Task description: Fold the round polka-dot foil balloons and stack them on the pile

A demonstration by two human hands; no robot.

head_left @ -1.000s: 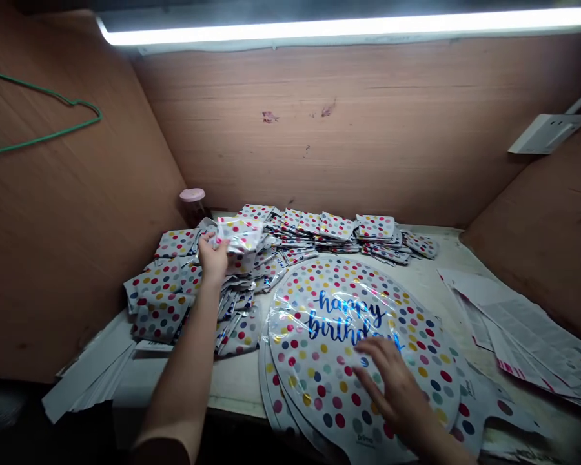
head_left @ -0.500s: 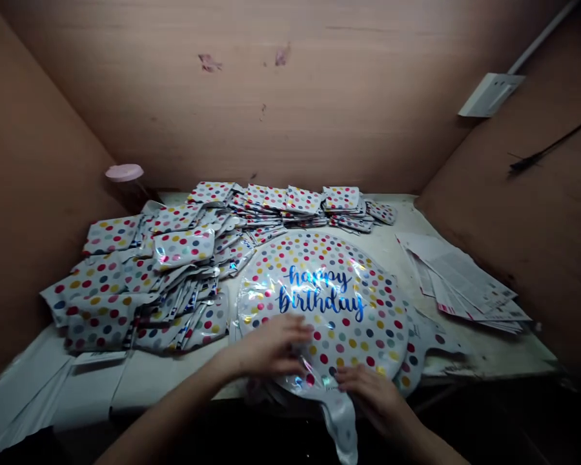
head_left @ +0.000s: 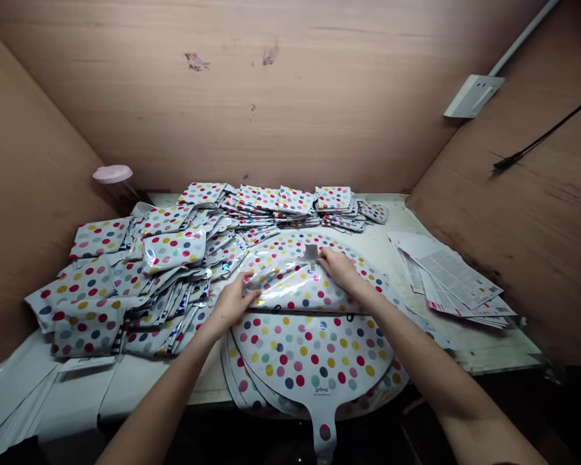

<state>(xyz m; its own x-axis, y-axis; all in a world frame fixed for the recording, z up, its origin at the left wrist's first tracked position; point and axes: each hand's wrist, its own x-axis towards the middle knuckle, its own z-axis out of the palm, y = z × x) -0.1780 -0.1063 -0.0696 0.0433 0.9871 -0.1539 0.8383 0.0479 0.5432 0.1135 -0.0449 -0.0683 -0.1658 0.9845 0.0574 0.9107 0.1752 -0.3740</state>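
Note:
A flat polka-dot foil balloon (head_left: 290,290) lies folded over on itself at the middle of the table, its shiny clear-looking side up. At its upper edge my right hand (head_left: 339,268) is closed, fingertips pinching it beside a small grey tab (head_left: 310,252). My left hand (head_left: 232,302) rests on the left end of the fold, thumb and forefinger apart. Beneath lies a stack of more flat balloons; the upper one (head_left: 314,355) shows the print "prima" and a tail (head_left: 323,429) hanging over the front edge.
Folded polka-dot balloons are heaped at the left (head_left: 174,252) and in a row at the back (head_left: 295,200). Printed cards (head_left: 450,278) fan out at the right. A pink-lidded jar (head_left: 113,174) stands in the back left corner. Wooden panels (head_left: 290,123) enclose the table.
The top balloon's "happy birthday" face is now folded out of sight, its lower part turned up and away from me. My right hand moved up from the front edge; my left moved left.

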